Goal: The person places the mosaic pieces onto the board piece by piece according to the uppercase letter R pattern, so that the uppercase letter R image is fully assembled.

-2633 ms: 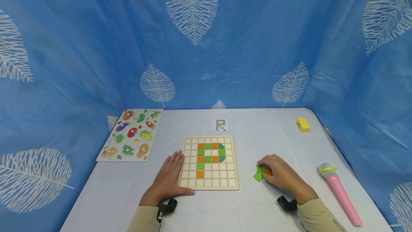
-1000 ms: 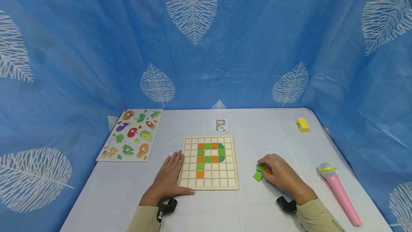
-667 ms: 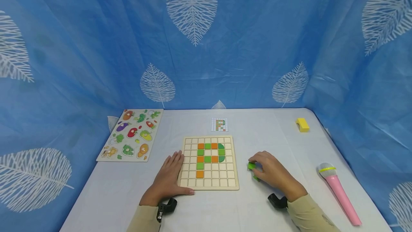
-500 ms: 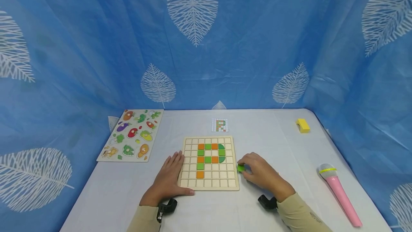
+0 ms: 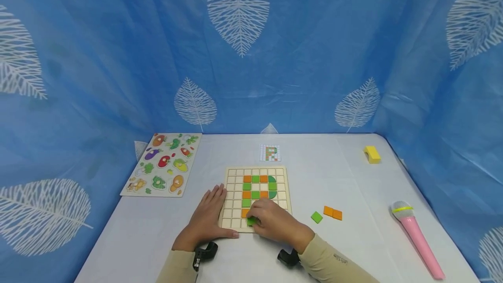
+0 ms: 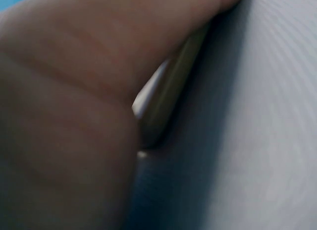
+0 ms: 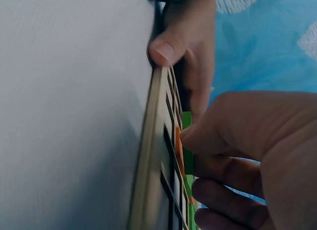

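Observation:
A wooden grid board (image 5: pixel 231 223) lies on the table with orange and green tiles set in its cells in a letter-like shape. My left hand (image 5: pixel 207 215) rests along the board's left edge, fingers straight and thumb at the front-left corner. In the head view my right hand (image 5: pixel 273 221) is over the board's lower part, pinching a green square tile (image 5: pixel 251 221) below an orange tile (image 5: pixel 245 213). The right wrist view shows that green tile (image 7: pixel 187 141) on edge between thumb and fingers. The right hand hides several cells.
Right of the board lie a green tile (image 5: pixel 316 217) and two orange tiles (image 5: pixel 332 212). A pattern card (image 5: pixel 270 153) lies behind the board. A vegetable puzzle (image 5: pixel 161 167) is at the left; a yellow block (image 5: pixel 372 154) and a pink toy microphone (image 5: pixel 418 239) are at the right.
My right hand has picked up a green tile from the loose pile and carried it left over the board. One green and two orange tiles are now uncovered. The left hand has stayed still.

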Action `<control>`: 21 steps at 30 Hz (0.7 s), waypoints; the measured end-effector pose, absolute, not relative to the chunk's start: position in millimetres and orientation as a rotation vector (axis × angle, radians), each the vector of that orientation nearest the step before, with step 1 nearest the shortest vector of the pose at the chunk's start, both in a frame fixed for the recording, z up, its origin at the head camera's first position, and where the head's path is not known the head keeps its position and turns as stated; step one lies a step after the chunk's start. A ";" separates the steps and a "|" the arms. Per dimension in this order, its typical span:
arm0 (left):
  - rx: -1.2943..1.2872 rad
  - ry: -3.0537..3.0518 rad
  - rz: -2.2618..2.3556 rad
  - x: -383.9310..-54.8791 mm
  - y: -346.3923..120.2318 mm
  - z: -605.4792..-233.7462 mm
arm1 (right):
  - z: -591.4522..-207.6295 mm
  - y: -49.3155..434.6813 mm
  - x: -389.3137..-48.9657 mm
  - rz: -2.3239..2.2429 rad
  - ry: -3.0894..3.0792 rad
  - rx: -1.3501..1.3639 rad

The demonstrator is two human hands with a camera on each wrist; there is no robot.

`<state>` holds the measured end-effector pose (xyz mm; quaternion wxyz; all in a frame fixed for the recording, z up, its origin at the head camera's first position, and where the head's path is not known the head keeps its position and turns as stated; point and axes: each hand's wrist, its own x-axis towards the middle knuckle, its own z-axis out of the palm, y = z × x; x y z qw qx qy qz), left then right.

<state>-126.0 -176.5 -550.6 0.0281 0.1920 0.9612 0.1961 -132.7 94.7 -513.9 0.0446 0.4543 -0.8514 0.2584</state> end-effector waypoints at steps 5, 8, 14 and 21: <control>0.599 2.972 0.590 -125.6 -175.0 -550.1 | -515.7 84.9 -131.0 0.732 -2.614 1.378; 0.603 2.973 0.590 -125.3 -175.0 -549.1 | -515.5 82.1 -129.2 0.713 -2.629 1.377; 0.597 2.959 0.592 -125.0 -175.2 -547.3 | -513.9 77.8 -124.0 0.712 -2.629 1.421; 0.598 2.961 0.585 -124.4 -176.5 -547.2 | -513.9 74.8 -123.1 0.698 -2.673 1.406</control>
